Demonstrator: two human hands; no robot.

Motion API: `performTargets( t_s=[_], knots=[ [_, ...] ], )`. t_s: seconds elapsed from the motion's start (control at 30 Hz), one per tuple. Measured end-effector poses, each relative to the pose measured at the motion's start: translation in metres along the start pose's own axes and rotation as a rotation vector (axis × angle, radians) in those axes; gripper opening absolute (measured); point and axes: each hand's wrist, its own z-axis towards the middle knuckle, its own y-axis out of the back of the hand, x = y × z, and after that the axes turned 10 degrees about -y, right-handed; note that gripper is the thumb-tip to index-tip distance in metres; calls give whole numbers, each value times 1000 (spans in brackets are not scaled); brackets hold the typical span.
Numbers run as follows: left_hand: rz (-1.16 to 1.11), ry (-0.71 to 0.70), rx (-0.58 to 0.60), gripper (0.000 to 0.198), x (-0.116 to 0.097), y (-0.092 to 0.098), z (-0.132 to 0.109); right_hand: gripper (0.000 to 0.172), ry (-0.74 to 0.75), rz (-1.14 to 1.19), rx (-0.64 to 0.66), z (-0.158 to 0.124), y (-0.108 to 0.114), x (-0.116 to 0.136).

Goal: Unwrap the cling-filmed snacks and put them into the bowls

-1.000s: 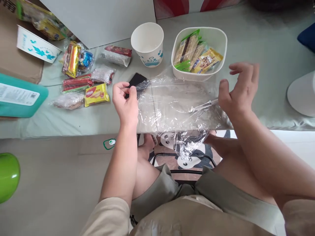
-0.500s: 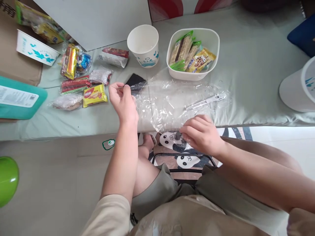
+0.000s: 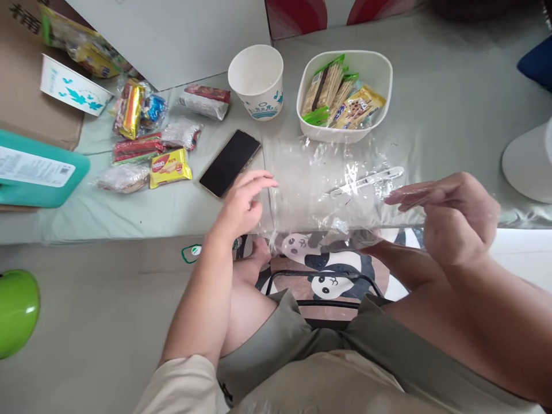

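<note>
A sheet of clear plastic film (image 3: 302, 190) lies across the front of the covered surface, and its near part hangs over the edge. My left hand (image 3: 244, 204) is at the left side of the film, fingers stretched out and holding nothing. Off the film's right side is my right hand (image 3: 457, 213), its fingers extended and slightly blurred, with nothing seen in it. A slim white tool like a utility knife (image 3: 366, 181) shows at the film's right part; I cannot tell whether it is under or on it. Beside my left hand lies a black phone (image 3: 230, 161).
Behind the film stand a white paper cup (image 3: 256, 83) and a white tub (image 3: 388, 98) of wrapped snacks. Several packets, including a yellow wafer pack (image 3: 170, 168), lie left, near a teal container (image 3: 38, 178). A white bucket-like container (image 3: 528, 164) stands far right.
My left hand has let go of the film and moved right and down, uncovering the phone. My right hand has moved right and up, away from the film's near edge. The film lies flatter.
</note>
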Motion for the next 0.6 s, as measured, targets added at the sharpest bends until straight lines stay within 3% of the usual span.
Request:
performTargets(
  t_s=[0.07, 0.2, 0.4, 0.5, 0.6],
  knots=[
    [14, -57, 41, 45, -8, -4, -3, 19, -65, 150, 4, 4, -3, 0],
    [-27, -66, -59, 23, -15, -8, -2, 18, -152, 244, 52, 11, -8, 2],
    [5, 125, -246, 15, 10, -7, 0, 17, -190, 199, 128, 9, -14, 6],
    [-11, 207, -360, 12, 14, 4, -2, 18, -217, 134, 159, 6, -16, 7],
    [-13, 118, -321, 18, -1, 29, -9, 20, -217, 116, 165, 5, -19, 5]
  ],
)
